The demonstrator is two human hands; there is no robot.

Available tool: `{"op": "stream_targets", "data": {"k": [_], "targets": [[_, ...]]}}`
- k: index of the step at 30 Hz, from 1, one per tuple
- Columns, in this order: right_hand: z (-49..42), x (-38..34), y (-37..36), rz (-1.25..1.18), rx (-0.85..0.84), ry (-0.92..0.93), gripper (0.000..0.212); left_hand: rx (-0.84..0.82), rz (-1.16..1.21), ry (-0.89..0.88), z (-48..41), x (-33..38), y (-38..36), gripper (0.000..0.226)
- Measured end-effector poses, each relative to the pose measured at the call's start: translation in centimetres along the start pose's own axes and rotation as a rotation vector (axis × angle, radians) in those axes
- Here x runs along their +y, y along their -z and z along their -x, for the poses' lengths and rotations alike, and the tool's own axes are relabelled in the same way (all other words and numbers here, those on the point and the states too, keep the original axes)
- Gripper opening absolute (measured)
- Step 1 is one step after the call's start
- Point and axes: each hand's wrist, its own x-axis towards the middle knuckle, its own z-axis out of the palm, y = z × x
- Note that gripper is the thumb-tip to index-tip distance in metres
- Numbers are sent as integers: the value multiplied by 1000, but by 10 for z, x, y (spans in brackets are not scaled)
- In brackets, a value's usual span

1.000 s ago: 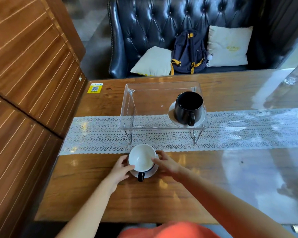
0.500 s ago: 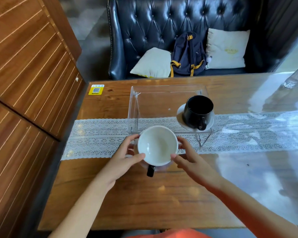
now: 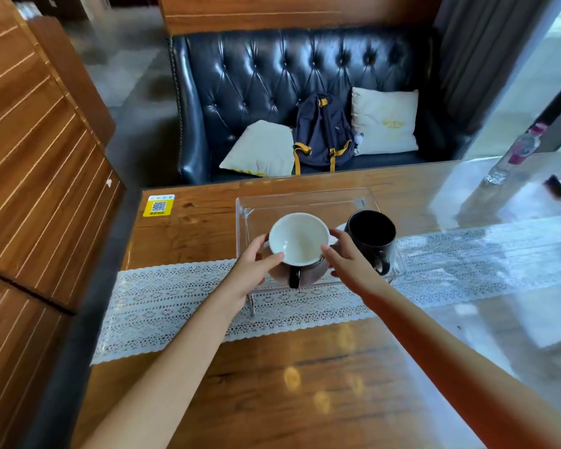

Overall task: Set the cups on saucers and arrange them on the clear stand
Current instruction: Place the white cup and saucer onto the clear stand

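Observation:
A white-lined cup (image 3: 298,238) with a black handle sits on its saucer (image 3: 308,276), and both are held over the left half of the clear stand (image 3: 305,202). My left hand (image 3: 253,270) grips the saucer's left edge, thumb on the cup's rim. From the other side, my right hand (image 3: 347,260) grips the right edge. Whether the saucer touches the stand's top I cannot tell. A black cup (image 3: 371,238) on a white saucer (image 3: 340,228) stands on the right half of the stand, close to my right hand.
The stand rests on a white lace runner (image 3: 162,303) across a wooden table (image 3: 305,384). A plastic bottle (image 3: 515,153) stands at the far right. A wooden wall panel (image 3: 39,176) runs along the left. A dark sofa with pillows and a backpack (image 3: 324,131) lies beyond.
Both hands lifted the white-lined cup and saucer from the table in front of the stand and carried them forward over the stand's left half. The view moved closer.

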Motion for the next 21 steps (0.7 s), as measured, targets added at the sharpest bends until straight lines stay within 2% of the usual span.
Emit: {"op": "stream_targets", "data": {"k": [5, 9, 12, 16, 21], "targets": [[-6, 0, -4, 13, 42, -36, 52, -71, -64, 57, -5, -11, 4, 59], [-7, -1, -10, 32, 38, -37, 46, -88, -143, 60, -7, -18, 8, 55], [-7, 0, -16, 34, 7, -24, 42, -101, -467, 8, -4, -24, 8, 49], [-4, 1, -21, 44, 20, -3, 41, -32, -992, -213, 1, -40, 9, 46], [-6, 1, -25, 65, -27, 2, 43, 55, -1075, -353, 5, -53, 16, 45]]}}
